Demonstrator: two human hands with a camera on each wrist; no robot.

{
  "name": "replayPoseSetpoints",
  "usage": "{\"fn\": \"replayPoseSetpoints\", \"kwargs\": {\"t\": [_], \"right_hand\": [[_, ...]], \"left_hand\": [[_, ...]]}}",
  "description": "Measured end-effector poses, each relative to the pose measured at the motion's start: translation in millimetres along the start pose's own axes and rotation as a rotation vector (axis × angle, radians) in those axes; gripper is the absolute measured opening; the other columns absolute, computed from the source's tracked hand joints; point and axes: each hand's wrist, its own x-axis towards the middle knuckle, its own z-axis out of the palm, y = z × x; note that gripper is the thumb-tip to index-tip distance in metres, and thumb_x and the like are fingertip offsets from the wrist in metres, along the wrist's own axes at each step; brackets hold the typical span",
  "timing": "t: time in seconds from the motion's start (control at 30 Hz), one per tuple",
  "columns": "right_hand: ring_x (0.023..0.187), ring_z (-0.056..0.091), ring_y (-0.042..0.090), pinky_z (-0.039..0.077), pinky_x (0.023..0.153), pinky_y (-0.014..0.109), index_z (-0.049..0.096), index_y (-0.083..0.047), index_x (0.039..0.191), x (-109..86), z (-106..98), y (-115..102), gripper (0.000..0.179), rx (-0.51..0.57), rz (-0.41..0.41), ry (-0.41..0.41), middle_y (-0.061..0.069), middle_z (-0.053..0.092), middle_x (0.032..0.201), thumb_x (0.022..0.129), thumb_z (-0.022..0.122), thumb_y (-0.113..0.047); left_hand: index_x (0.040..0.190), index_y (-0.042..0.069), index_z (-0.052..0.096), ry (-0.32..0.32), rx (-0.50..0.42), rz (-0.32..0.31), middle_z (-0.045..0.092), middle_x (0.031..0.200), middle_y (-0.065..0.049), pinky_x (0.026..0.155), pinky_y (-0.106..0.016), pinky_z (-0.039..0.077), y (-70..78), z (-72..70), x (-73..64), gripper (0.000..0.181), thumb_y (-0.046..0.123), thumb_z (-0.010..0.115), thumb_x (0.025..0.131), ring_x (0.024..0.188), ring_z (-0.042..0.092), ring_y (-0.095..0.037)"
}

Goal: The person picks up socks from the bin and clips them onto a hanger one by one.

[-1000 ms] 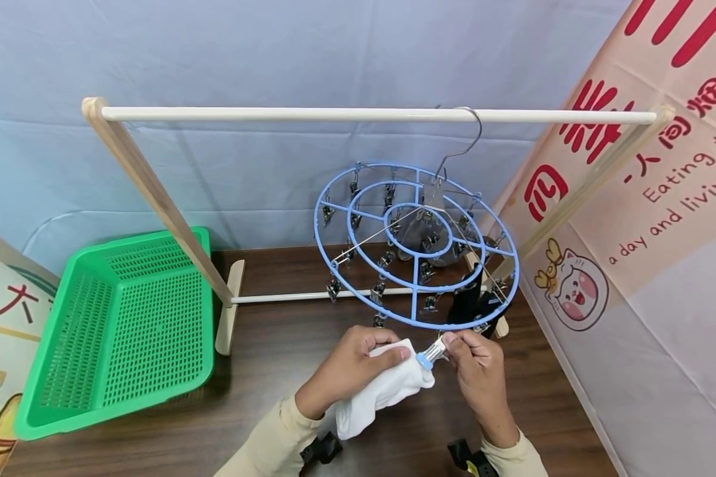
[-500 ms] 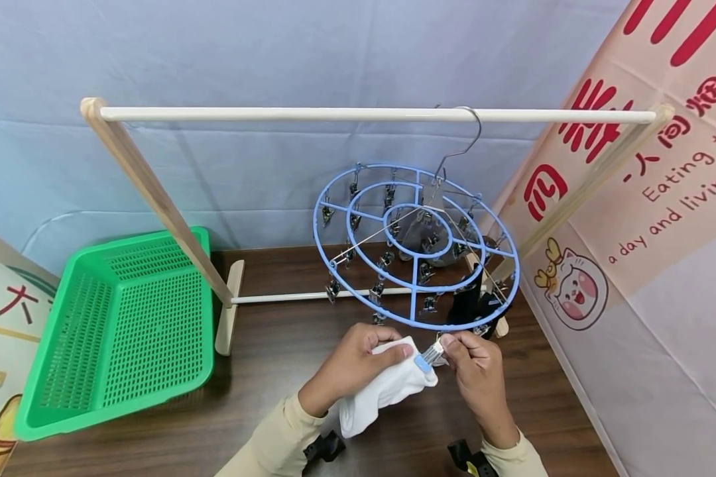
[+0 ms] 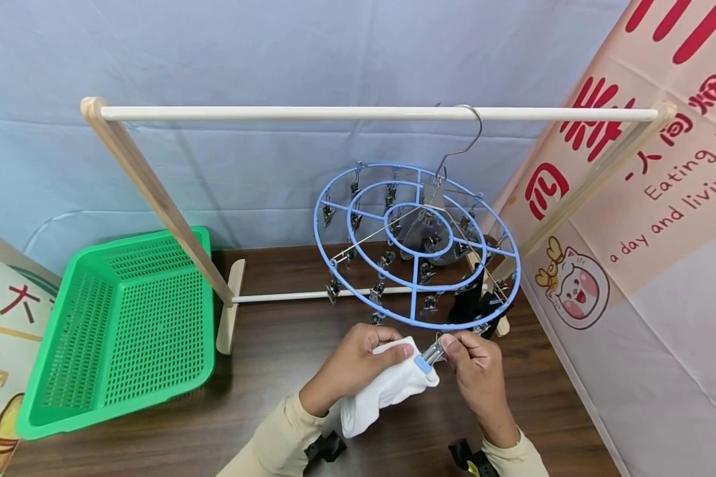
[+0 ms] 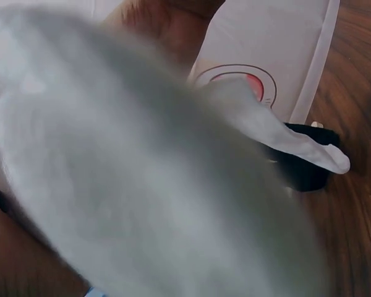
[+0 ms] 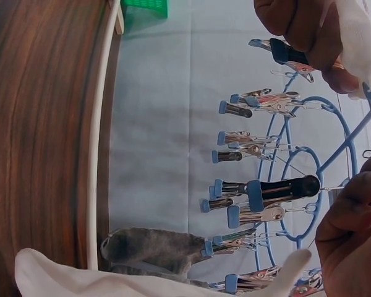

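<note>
My left hand [image 3: 355, 368] grips a white sock [image 3: 388, 387], thumb on top, just below the front of a round blue drying hanger [image 3: 414, 306]. With thumb and fingers my right hand [image 3: 477, 374] pinches a metal clothes clip [image 3: 433, 352] hanging from the hanger's rim. The clip's blue tips lie over the sock's edge. Filling much of the left wrist view, the sock [image 4: 130, 185] is close and blurred. Beside the right hand, black socks [image 3: 465, 305] hang from the hanger.
The hanger's hook [image 3: 471, 136] hangs on the white rail [image 3: 286, 114] of a wooden-legged rack. Several other clips [image 5: 235, 154] dangle below the rings, and a grey sock [image 5: 154, 247] hangs behind. At left a green basket [image 3: 205, 318] stands on the brown table [image 3: 274, 371].
My left hand and the white sock have moved slightly right, toward the clip. The clip's blue tips have turned a little and now overlap the sock's edge more. My right hand has barely moved.
</note>
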Motion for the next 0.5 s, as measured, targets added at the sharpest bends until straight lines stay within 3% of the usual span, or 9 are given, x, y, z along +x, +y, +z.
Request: {"fn": "replayPoseSetpoints", "kwargs": {"t": [0.23, 0.5], "right_hand": [[0.045, 0.034, 0.007, 0.025, 0.038, 0.026, 0.056, 0.003, 0.069, -0.6, -0.6, 1.8, 0.026, 0.054, -0.011, -0.023, 0.0, 0.037, 0.052, 0.085, 0.05, 0.022], [0.046, 0.036, 0.007, 0.026, 0.038, 0.025, 0.059, 0.001, 0.071, -2.9, -1.8, 3.3, 0.026, -0.001, -0.02, -0.025, -0.001, 0.039, 0.053, 0.084, 0.051, 0.022]], "left_hand": [[0.082, -0.001, 0.071, 0.0, 0.002, -0.015, 0.065, 0.07, -0.004, 0.049, -0.02, 0.044, -1.0, 0.9, -0.8, 0.021, 0.016, 0.065, 0.093, 0.054, 0.056, -0.004], [0.081, 0.001, 0.072, -0.004, 0.023, -0.021, 0.065, 0.071, -0.002, 0.05, -0.019, 0.044, -2.0, 1.6, -1.3, 0.021, 0.017, 0.065, 0.093, 0.055, 0.056, -0.004]]}}
